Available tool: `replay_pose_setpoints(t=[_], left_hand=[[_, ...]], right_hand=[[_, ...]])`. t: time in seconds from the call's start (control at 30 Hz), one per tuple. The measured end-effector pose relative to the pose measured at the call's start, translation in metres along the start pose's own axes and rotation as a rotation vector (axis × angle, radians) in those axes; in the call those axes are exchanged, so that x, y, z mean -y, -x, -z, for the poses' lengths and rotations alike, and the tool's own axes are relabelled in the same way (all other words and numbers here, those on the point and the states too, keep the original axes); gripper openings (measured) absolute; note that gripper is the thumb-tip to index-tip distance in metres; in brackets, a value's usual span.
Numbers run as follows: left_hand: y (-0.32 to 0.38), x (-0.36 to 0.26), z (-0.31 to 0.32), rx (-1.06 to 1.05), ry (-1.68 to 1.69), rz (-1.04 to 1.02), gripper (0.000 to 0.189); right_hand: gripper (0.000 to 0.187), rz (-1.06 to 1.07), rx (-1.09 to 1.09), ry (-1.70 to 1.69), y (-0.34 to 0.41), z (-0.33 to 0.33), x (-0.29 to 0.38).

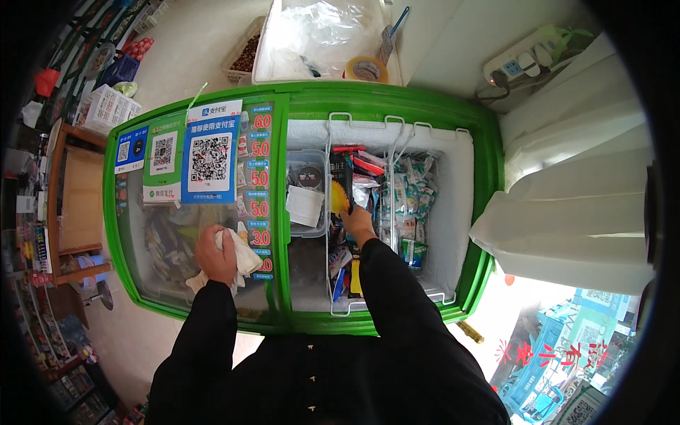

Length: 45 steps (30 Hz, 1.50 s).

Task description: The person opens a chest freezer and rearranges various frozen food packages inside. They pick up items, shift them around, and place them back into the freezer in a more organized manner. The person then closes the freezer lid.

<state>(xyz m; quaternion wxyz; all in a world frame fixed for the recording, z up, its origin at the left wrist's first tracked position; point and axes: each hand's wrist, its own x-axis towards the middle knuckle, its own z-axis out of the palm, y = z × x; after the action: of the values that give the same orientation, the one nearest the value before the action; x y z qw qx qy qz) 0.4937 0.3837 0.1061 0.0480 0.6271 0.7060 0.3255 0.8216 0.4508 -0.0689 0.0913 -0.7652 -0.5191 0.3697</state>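
Note:
A green-framed chest freezer lies before me, its right half uncovered. My left hand grips a cream cloth on the glass lid of the left half. Inside the open half, my right hand pinches the near end of a black and yellow wrapped package, probably an ice cream; part of my fingers is hidden. Red and silver packets lie around it in a white wire basket. Farther right are green and white packets.
A clear plastic tub stands inside by the lid. Payment signs with printed codes lie on the glass. Behind the freezer is a white foam box with a tape roll. A power strip and white curtain are at right.

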Motion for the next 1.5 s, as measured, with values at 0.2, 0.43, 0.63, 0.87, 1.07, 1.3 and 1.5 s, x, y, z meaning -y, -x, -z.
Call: replay_pose_setpoints(t=[0.2, 0.43, 0.63, 0.87, 1.07, 1.3, 1.5], left_hand=[[0.002, -0.002, 0.005, 0.005, 0.021, 0.015, 0.013], [-0.001, -0.004, 0.004, 0.019, 0.022, -0.009, 0.013], [0.001, -0.001, 0.005, 0.023, 0.008, -0.004, 0.013], [-0.001, -0.003, 0.002, 0.032, 0.056, 0.005, 0.013], [0.001, 0.0, 0.004, 0.043, 0.049, -0.011, 0.012], [0.0, 0.001, 0.003, 0.032, 0.039, 0.007, 0.013], [0.002, 0.002, 0.002, 0.022, 0.029, 0.011, 0.013]], right_hand=[[0.022, 0.282, -0.204, -0.266, 0.072, 0.061, 0.004], [0.021, 0.269, -0.259, -0.107, 0.129, 0.102, -0.058], [0.021, 0.233, -0.191, -0.174, 0.134, 0.104, -0.047], [0.025, -0.115, 0.041, 0.357, 0.117, 0.099, -0.075], [0.028, 0.299, -0.242, 0.315, 0.057, 0.105, -0.008], [0.036, -0.065, -0.284, 0.333, -0.035, 0.03, 0.012], [0.036, 0.041, -0.405, 0.444, -0.066, 0.028, -0.004]])
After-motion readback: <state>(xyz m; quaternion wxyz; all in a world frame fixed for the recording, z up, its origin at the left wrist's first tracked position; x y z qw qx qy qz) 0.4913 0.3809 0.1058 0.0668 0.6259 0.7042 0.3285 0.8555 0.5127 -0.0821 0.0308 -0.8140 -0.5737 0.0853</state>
